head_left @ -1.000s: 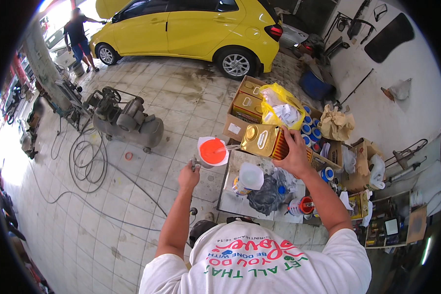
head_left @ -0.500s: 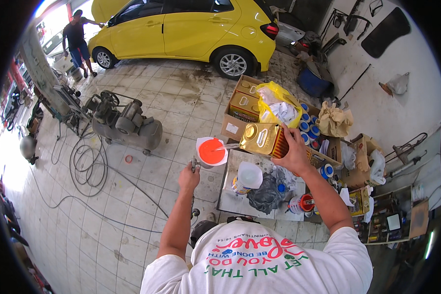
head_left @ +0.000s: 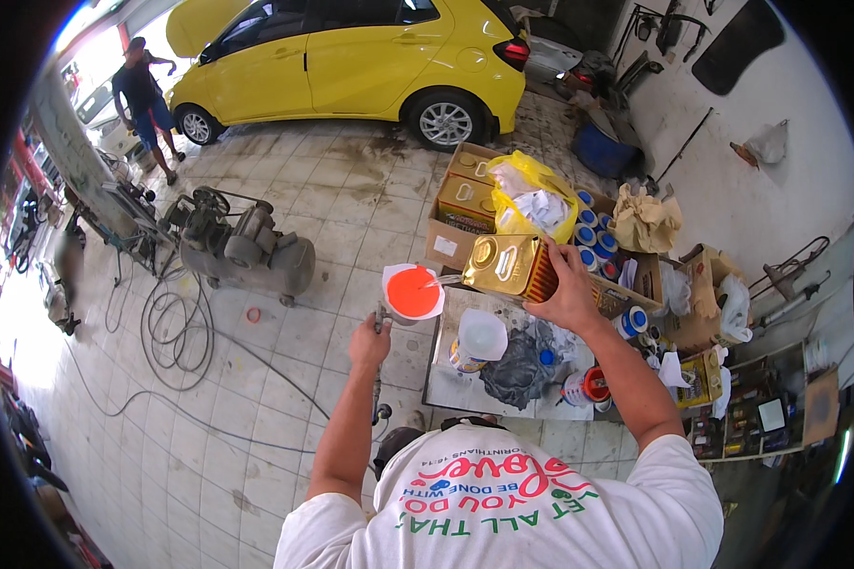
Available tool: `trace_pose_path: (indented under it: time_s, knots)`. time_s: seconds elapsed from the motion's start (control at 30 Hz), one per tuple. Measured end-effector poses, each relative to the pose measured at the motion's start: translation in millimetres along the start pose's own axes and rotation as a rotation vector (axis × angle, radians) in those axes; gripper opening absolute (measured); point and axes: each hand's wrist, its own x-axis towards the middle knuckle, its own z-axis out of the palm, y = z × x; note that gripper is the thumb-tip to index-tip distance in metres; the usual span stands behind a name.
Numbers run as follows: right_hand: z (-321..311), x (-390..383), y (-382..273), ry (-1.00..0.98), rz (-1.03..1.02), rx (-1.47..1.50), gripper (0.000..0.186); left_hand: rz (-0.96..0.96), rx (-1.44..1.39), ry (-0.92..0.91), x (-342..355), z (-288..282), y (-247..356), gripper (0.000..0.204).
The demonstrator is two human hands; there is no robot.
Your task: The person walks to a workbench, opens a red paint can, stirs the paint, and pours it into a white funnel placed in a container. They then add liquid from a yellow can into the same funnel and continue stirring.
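My right hand (head_left: 571, 292) grips a gold rectangular metal can (head_left: 508, 266), tilted with its spout end to the left. From it a clear stream (head_left: 443, 281) runs into a white-rimmed cup holding orange-red liquid (head_left: 413, 290). Below that cup my left hand (head_left: 370, 342) is closed round the handle of what looks like a spray gun (head_left: 382, 321); the cup sits on top of it. A hose fitting (head_left: 381, 413) hangs beneath my left wrist. Near the can, a tin topped with a white paper cone (head_left: 482, 337) stands on a low work surface (head_left: 442, 384).
Crumpled dark plastic (head_left: 514, 372) and a red-rimmed pot (head_left: 593, 385) lie on that surface. Behind are a carton of gold cans (head_left: 446, 245) and a yellow bag (head_left: 517, 220). An air compressor (head_left: 247, 254) and coiled hose (head_left: 176, 327) are left. A person (head_left: 142, 95) walks by a yellow car (head_left: 351, 71).
The stream still runs from the tilted can, and both hands keep nearly the same place. By the car, the person has lowered the arm that reached to it and stepped.
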Motion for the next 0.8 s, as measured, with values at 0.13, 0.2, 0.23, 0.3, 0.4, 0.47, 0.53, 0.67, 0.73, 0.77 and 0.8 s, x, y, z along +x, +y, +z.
trace_pose_path:
  time_s: [0.13,0.2,0.23,0.3,0.4,0.47,0.53,0.67,0.73,0.77,0.8]
  knots:
    - [0,-5,6,0.013,0.011,0.001,0.116,0.016,0.005,-0.044,0,1,12,0.055]
    - [2,-7,9,0.038,-0.009,-0.014,0.116,0.032,-0.004,-0.040,0,3,16,0.054]
    - [2,-8,10,0.035,0.001,0.016,0.117,0.040,-0.009,-0.038,1,3,18,0.054]
    - [3,-10,15,0.032,0.025,0.079,0.117,0.033,0.004,-0.059,2,3,25,0.053]
    - [4,-13,25,0.053,0.070,0.152,0.118,0.024,-0.001,-0.079,1,2,35,0.051]
    - [14,-17,45,0.104,0.113,0.230,0.119,0.028,-0.007,-0.075,1,2,43,0.050]
    - [22,-19,56,0.155,0.150,0.294,0.115,0.027,-0.006,-0.050,1,3,44,0.048]
    - [55,-21,93,0.255,0.217,0.372,0.111,0.076,-0.103,-0.137,3,5,57,0.044]
    - [76,-14,102,0.321,0.196,0.441,0.109,0.080,-0.211,-0.164,11,9,44,0.043]
    - [87,-12,103,0.325,0.218,0.447,0.109,0.077,-0.210,-0.142,10,8,38,0.043]
    - [97,-13,101,0.333,0.242,0.450,0.108,0.079,-0.211,-0.122,8,6,36,0.044]
